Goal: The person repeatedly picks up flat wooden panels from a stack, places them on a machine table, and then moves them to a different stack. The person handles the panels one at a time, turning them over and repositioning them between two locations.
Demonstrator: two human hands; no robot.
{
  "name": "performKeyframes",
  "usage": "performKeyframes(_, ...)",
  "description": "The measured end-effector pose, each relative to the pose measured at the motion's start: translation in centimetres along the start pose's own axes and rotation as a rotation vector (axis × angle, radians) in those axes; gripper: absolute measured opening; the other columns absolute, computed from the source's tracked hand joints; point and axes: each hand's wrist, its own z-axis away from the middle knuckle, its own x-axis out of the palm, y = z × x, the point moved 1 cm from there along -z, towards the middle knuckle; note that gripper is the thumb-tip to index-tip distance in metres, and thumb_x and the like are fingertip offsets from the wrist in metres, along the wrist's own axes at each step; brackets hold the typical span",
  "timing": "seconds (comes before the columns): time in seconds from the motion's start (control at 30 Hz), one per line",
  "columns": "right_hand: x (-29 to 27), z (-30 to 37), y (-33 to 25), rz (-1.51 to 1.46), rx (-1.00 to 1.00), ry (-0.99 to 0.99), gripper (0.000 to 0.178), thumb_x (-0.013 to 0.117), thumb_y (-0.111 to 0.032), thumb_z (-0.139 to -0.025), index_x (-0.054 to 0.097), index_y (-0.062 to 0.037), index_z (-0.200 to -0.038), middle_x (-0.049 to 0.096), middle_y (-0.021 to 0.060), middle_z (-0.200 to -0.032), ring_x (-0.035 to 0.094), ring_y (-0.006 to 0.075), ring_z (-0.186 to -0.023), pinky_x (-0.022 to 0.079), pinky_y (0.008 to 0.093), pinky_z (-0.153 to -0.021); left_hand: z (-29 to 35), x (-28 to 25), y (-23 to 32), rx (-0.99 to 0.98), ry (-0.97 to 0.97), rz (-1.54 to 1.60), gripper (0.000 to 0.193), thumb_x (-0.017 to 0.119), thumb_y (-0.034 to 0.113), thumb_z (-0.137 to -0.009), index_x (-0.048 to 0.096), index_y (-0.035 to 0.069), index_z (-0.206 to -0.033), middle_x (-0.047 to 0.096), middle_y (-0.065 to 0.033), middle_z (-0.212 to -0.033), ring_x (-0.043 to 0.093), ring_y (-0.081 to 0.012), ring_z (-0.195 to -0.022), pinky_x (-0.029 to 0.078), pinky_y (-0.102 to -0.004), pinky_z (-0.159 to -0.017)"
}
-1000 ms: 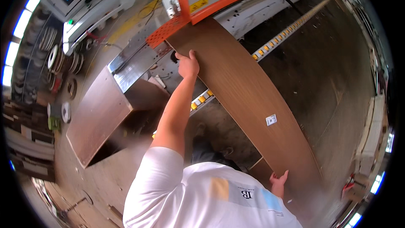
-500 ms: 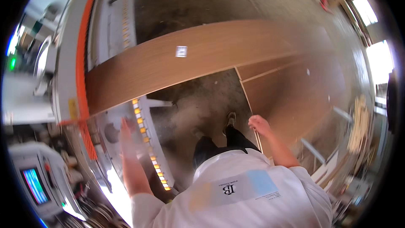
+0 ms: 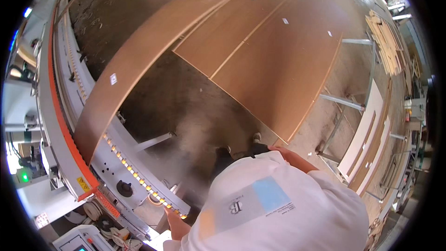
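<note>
A long brown wood-grain board (image 3: 134,60) lies with its near end at the orange-edged machine (image 3: 60,121), carrying a small white label. My left hand (image 3: 173,221) is low beside the near end of the machine's row of yellow rollers (image 3: 134,172); its fingers are too small and indistinct to read. At the near corner of a stack of wide brown panels (image 3: 278,74) is my right hand (image 3: 280,150), partly hidden by my white shirt. Whether it touches the panel edge cannot be made out, nor how its fingers are held.
A grey metal support arm (image 3: 154,142) juts from the machine over the floor. To the right stand a metal frame (image 3: 341,102), white and brown strips (image 3: 367,139) and a pile of thin wood offcuts (image 3: 385,42). A control panel (image 3: 76,241) sits at the lower left.
My view has turned, bringing more of the panel stack into sight. The long board now slants away from the machine. My left hand has dropped from above the machine bed; my right hand is lower.
</note>
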Motion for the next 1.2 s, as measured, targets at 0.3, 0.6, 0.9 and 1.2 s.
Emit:
performKeyframes(0.3, -10.2, 3.3, 0.4, 0.074, 0.181, 0.261, 0.068, 0.067, -0.06, -0.088, 0.058, -0.0111, -0.135, 0.06, 0.0104, -0.134, 0.06, 0.0281, -0.12, 0.053, 0.0548, -0.095, 4.7, 6.5, -1.8, 0.069, 0.008, -0.033, 0.05, 0.045, 0.052, -0.102, 0.059, 0.013, -0.131, 0.064, -0.0042, -0.122, 0.065, -0.0262, -0.104, 0.054, -0.0441, -0.084)
performKeyframes(0.6, -24.2, -10.4, 20.7, -0.51, 0.08, -0.197, 0.033, 0.046, -0.041, -0.096, 0.058, -0.0254, -0.122, 0.049, -0.0038, -0.09, 0.047, 0.0153, -0.077, 0.039, 0.0366, -0.058, 8.4, 7.5, -1.1, 0.115, 0.006, 0.003, 0.048, 0.045, 0.047, -0.102, 0.058, 0.011, -0.132, 0.063, -0.0065, -0.127, 0.064, -0.0298, -0.108, 0.054, -0.0466, -0.088)
performKeyframes(0.9, -23.4, -19.8, 21.8, 0.164, 0.012, 0.72, 0.049, 0.055, -0.053, -0.097, 0.065, -0.0084, -0.115, 0.063, 0.0036, -0.088, 0.059, 0.0201, -0.069, 0.05, 0.0376, -0.056, 10.7, 6.9, 0.5, 0.228, 0.035, 0.174, 0.046, 0.046, 0.042, -0.102, 0.056, 0.01, -0.133, 0.061, -0.0088, -0.131, 0.064, -0.0334, -0.113, 0.054, -0.049, -0.091)
performKeyframes(1.2, -17.7, -14.7, 12.7, -0.629, 0.089, 0.731, 0.084, 0.041, -0.079, -0.093, 0.058, -0.0106, -0.139, 0.064, 0.0133, -0.13, 0.061, 0.032, -0.114, 0.048, 0.0522, -0.096, 18.4, 20.4, 5.3, 1.438, 0.324, -0.967, 0.032, 0.058, 0.019, -0.1, 0.059, 0.004, -0.128, 0.063, -0.013, -0.121, 0.06, -0.0257, -0.112, 0.047, -0.0417, -0.098)
